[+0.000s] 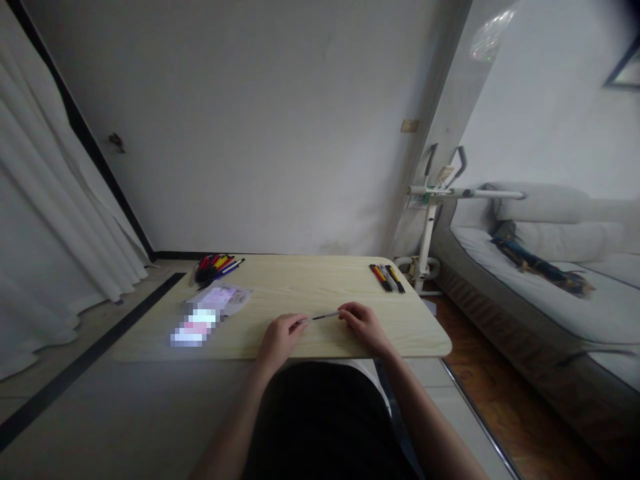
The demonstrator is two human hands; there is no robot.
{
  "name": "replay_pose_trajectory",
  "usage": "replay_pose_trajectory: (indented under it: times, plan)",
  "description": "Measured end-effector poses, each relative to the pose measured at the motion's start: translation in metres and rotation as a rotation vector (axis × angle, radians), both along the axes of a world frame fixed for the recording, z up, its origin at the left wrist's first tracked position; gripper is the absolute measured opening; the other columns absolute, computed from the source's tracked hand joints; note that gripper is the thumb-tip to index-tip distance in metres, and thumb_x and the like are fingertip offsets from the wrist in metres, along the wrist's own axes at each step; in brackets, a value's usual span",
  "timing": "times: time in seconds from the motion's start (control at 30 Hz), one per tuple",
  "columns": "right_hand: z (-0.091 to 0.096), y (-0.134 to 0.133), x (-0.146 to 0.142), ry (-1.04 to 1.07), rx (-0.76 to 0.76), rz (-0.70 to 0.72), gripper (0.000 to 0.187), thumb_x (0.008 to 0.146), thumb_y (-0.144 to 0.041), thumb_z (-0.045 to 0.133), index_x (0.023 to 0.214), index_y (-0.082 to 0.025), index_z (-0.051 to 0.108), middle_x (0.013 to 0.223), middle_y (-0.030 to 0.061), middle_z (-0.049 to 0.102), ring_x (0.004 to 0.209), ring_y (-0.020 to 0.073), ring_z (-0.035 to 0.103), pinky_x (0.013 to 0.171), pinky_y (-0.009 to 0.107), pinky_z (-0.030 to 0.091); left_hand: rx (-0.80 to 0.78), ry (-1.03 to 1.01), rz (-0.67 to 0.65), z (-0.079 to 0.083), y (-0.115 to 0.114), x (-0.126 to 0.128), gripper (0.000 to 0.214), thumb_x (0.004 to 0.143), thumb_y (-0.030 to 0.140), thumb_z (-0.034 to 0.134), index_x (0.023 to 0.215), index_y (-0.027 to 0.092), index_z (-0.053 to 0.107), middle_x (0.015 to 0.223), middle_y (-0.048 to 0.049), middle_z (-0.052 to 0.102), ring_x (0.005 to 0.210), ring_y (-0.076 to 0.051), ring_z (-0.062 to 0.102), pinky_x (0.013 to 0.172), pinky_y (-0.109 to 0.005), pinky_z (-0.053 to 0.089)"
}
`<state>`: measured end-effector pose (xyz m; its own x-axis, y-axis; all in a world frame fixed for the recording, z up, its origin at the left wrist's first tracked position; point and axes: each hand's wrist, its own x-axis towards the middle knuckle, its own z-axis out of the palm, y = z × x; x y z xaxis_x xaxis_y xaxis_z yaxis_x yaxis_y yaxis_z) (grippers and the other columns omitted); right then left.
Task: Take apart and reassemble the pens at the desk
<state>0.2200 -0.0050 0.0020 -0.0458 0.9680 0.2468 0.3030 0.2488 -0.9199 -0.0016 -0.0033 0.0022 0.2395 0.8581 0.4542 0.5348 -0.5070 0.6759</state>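
Note:
Held level just above the table (pixel 300 280) is a thin pen refill (pixel 325 316), pale with a dark stretch along it. My left hand (pixel 281 339) is closed in a pinch on its left end, and that end is hidden by the fingers. At the other end, my right hand (pixel 364 327) grips the refill between thumb and fingers. Toward the far right corner lies a row of pens (pixel 387 278) in black, red, yellow and grey. A loose heap of pens or pen parts (pixel 216 268) is at the far left corner.
A clear plastic bag (pixel 239 299) lies on the table's left side, beside a lit, pixelated screen (pixel 197 327). White exercise equipment (pixel 427 227) and a grey sofa (pixel 540 267) stand to the right. A white curtain (pixel 60 220) hangs at left, with a wall behind the table.

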Motion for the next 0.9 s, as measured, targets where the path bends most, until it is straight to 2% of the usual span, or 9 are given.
replay_pose_trajectory:
  times: [0.33, 0.63, 0.9]
  plan:
    - [-0.0002, 0.0002, 0.0006, -0.041, 0.006, -0.002, 0.028, 0.077, -0.040, 0.047, 0.078, -0.015, 0.059, 0.068, 0.0024, 0.060, 0.055, 0.0113, 0.049, 0.050, 0.022, 0.038, -0.011, 0.028, -0.011, 0.0020, -0.0014, 0.0003, 0.020, 0.078, 0.025, 0.050, 0.092, 0.020, 0.064, 0.093, -0.0046, 0.066, 0.087, -0.016, 0.060, 0.080, -0.026, 0.045]
    - [0.0088, -0.0049, -0.0033, -0.064, -0.003, -0.028, 0.028, 0.077, -0.040, 0.046, 0.071, -0.015, 0.057, 0.061, 0.0006, 0.057, 0.052, 0.0107, 0.048, 0.049, 0.021, 0.036, -0.015, 0.030, -0.019, 0.0030, -0.0004, -0.0003, 0.020, 0.078, 0.026, 0.050, 0.091, 0.019, 0.064, 0.093, -0.0050, 0.066, 0.087, -0.017, 0.060, 0.081, -0.027, 0.045]
    - [0.0034, -0.0015, -0.0018, -0.118, 0.023, -0.037, 0.033, 0.078, -0.043, 0.044, 0.066, -0.015, 0.057, 0.055, -0.0003, 0.053, 0.050, 0.0105, 0.046, 0.048, 0.021, 0.035, -0.010, 0.022, -0.025, 0.0011, 0.0000, -0.0003, 0.021, 0.078, 0.027, 0.049, 0.092, 0.019, 0.064, 0.092, -0.0051, 0.066, 0.086, -0.016, 0.060, 0.080, -0.027, 0.045]
